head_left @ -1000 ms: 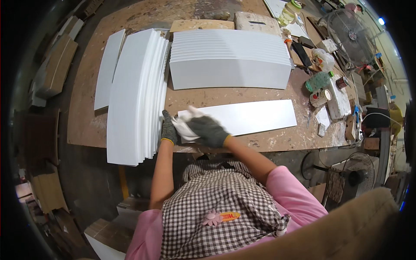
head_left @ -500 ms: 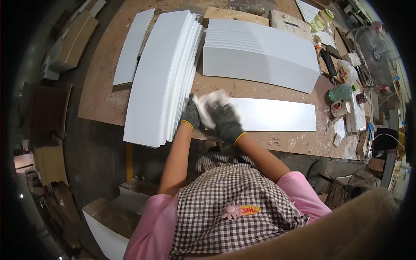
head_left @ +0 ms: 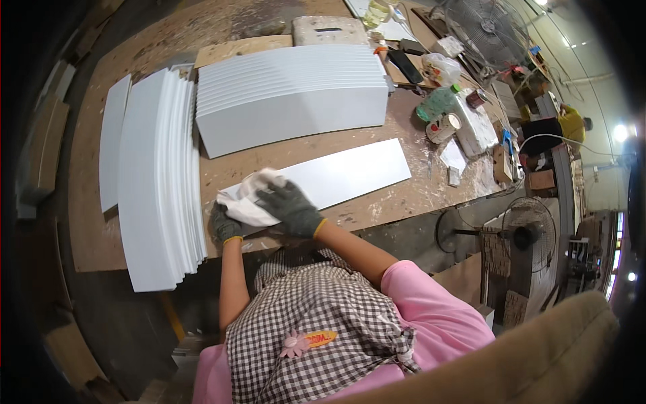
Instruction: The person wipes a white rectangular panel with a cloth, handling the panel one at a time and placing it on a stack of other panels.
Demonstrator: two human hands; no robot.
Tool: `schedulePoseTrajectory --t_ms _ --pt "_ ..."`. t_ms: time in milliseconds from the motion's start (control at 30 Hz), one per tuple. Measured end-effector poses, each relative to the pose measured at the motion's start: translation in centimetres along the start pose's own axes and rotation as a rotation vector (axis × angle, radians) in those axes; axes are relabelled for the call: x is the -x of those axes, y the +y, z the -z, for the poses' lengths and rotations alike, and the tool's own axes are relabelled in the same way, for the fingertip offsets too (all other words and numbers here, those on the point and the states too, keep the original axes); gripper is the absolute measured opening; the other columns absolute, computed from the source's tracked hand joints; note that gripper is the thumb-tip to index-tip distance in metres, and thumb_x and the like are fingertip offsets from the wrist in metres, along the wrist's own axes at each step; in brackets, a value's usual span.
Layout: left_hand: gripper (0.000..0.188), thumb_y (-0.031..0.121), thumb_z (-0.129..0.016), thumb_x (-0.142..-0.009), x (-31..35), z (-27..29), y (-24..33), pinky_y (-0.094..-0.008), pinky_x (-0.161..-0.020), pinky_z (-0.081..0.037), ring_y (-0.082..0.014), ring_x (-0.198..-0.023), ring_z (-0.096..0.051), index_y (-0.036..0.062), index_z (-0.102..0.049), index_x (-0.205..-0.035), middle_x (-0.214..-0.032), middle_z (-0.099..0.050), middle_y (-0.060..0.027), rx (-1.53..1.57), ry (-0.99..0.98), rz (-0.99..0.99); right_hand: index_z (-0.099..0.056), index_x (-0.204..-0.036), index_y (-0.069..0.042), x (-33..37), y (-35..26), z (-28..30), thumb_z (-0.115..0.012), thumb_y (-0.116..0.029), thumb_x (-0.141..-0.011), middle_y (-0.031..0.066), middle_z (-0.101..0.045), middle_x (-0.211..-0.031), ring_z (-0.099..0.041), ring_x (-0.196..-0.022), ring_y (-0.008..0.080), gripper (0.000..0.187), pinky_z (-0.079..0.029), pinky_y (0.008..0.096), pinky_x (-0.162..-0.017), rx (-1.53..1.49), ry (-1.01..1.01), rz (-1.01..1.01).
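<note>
A long white board [head_left: 356,172] lies flat near the table's front edge. Over its left end is a crumpled pale cloth [head_left: 247,205]. My right hand [head_left: 289,210], in a dark grey glove with a yellow cuff, grips the cloth and presses it on the board. My left hand [head_left: 225,225], gloved the same way, is at the board's left end, touching the cloth's edge; its fingers are partly hidden there. To the left stands a tall stack of white boards [head_left: 145,182]. Beyond the flat board, another overlapping stack of white boards [head_left: 296,118] rests on the table.
The worn brown table [head_left: 350,214] carries a green bottle [head_left: 437,102], a white can [head_left: 443,128] and a white block [head_left: 476,124] on the right. A single white board [head_left: 114,145] lies at far left. Fans [head_left: 486,27] and a person in yellow [head_left: 573,124] appear beyond.
My view has turned to the right, so the table appears shifted left. The cloth, bunched between my hands before, now spreads over the board's left end under my right hand.
</note>
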State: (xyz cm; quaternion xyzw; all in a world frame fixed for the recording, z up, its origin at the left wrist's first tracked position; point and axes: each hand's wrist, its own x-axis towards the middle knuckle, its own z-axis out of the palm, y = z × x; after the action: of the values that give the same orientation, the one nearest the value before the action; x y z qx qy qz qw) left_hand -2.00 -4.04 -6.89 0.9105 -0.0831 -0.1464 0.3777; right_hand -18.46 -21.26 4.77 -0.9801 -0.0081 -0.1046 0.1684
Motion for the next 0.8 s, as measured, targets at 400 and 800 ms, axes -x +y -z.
schedulePoseTrajectory --t_ms 400,800 --pt "0.05 0.036 -0.035 -0.1 3.8 4.6 5.2 -0.0374 -0.097 -0.042 -0.0321 -0.113 -0.056 -0.0034 -0.055 -0.123 -0.125 -0.058 -0.0203 0.018 0.192 -0.032 -0.064 -0.095 0.002 13.5 26.9 8.4 -0.062 -0.055 -0.081 0.0262 -0.064 -0.082 -0.063 -0.081 0.0407 0.059 -0.048 0.0465 -0.074 -0.16 0.542 -1.351" --pt "0.059 0.005 -0.051 -0.087 6.8 7.7 7.1 -0.0372 -0.103 -0.039 -0.0235 -0.126 -0.045 0.0081 -0.036 -0.143 -0.132 -0.052 -0.011 1.474 -0.18 0.01 -0.05 -0.121 -0.006 20.0 25.2 7.7 -0.04 -0.029 -0.096 0.0089 -0.055 -0.117 -0.055 -0.105 0.0208 0.035 -0.049 0.0364 -0.087 -1.257 1.648 -0.714"
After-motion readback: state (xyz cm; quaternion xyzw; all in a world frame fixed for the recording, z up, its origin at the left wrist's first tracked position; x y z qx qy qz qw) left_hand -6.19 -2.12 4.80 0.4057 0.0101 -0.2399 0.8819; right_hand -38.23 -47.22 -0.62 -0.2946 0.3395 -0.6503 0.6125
